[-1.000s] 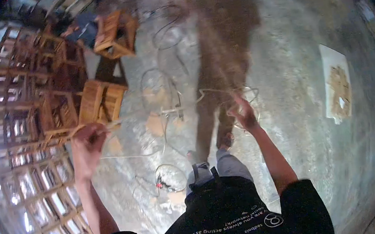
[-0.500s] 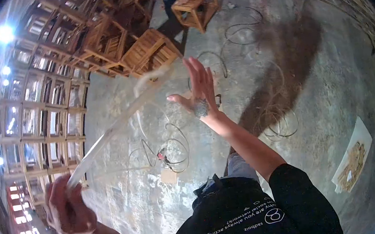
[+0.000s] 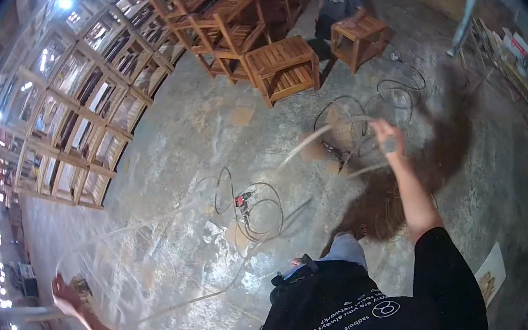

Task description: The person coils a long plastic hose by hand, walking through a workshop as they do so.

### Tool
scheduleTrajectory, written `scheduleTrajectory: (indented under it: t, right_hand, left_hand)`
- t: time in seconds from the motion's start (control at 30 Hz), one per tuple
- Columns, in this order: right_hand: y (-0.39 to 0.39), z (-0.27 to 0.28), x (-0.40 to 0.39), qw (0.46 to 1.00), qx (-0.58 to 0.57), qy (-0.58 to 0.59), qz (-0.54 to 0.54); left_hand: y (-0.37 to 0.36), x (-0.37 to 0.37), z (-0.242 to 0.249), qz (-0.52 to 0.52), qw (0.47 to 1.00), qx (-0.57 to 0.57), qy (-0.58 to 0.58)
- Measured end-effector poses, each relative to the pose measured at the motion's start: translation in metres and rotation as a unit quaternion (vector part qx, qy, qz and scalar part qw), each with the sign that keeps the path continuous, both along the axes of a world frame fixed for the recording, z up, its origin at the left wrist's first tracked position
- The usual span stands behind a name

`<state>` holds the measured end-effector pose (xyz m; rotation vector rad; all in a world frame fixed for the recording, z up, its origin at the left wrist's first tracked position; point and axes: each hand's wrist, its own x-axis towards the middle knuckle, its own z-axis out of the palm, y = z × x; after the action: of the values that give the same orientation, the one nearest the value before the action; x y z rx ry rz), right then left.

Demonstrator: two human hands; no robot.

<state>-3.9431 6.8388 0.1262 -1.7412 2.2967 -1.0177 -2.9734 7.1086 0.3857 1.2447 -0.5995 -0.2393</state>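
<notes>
A long translucent hose [image 3: 128,228], blurred in places, runs between my hands above the concrete floor. At the far left, my left hand [image 3: 68,296] is closed on one part of the hose. Out to the right, my right hand [image 3: 388,136] has its fingers curled round another part, with a loose stretch trailing down-left from it. A further length of hose or cord sags low in front of me. Between my hands, on the floor, lies a small red and black tool [image 3: 242,200] with a coiled dark cable [image 3: 281,210].
Slatted wooden tables [image 3: 283,63] stand stacked at the back. A co-worker [image 3: 337,1] rests a hand on a small wooden table [image 3: 359,38]. Tall wooden racks [image 3: 86,137] line the left. More dark cable [image 3: 399,85] and cardboard pieces [image 3: 243,116] lie on the floor.
My hands have spread apart, the left lower and outward, the right to the right. My right hand has gone from open to closed on the hose. The view has tilted up.
</notes>
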Motion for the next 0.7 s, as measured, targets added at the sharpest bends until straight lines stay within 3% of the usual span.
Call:
scheduleTrajectory:
  t: [0.03,0.07,0.1,0.13,0.23,0.27,0.43,0.53,0.57,0.63,0.67,0.7]
  right_hand:
    - [0.005,0.006,-0.012,0.998,0.05,-0.012,-0.044]
    - [0.013,0.012,-0.022,0.991,0.1,-0.025,-0.09]
    - [0.017,0.004,-0.042,0.989,0.084,-0.049,-0.107]
    - [0.022,-0.005,-0.064,0.987,0.069,-0.071,-0.123]
    - [0.036,-0.021,-0.097,0.992,-0.002,-0.008,-0.126]
    - [0.039,-0.02,-0.106,0.987,0.024,0.081,-0.139]
    - [0.042,0.004,-0.147,0.974,0.136,0.125,-0.129]
    - [0.046,0.048,-0.15,0.981,0.024,0.135,-0.134]
    - [0.048,0.071,-0.149,0.98,-0.037,0.137,-0.14]
    - [0.045,0.124,-0.152,0.963,-0.019,0.245,-0.111]
    - [0.038,0.144,-0.156,0.954,-0.09,0.265,-0.104]
    - [0.029,0.161,-0.155,0.941,-0.162,0.28,-0.096]
  left_hand:
    - [0.057,0.044,-0.017,0.101,0.979,0.11,-0.137]
    - [0.097,0.04,-0.017,0.222,0.916,0.222,-0.251]
    - [0.132,0.037,-0.012,0.367,0.79,0.417,-0.26]
    - [0.147,-0.024,0.015,0.455,0.619,0.599,-0.224]
    - [0.248,0.01,-0.006,0.494,0.567,0.634,-0.181]
    - [0.275,0.013,-0.014,0.496,0.552,0.647,-0.173]
    - [0.361,0.005,-0.053,0.528,0.492,0.678,-0.137]
    - [0.429,0.033,-0.089,0.508,0.48,0.7,-0.148]
    - [0.435,0.025,-0.094,0.508,0.496,0.693,-0.123]
    - [0.43,0.006,-0.115,0.468,0.514,0.705,-0.143]
    - [0.428,-0.003,-0.129,0.449,0.523,0.709,-0.151]
    - [0.431,-0.006,-0.15,0.376,0.577,0.696,-0.201]
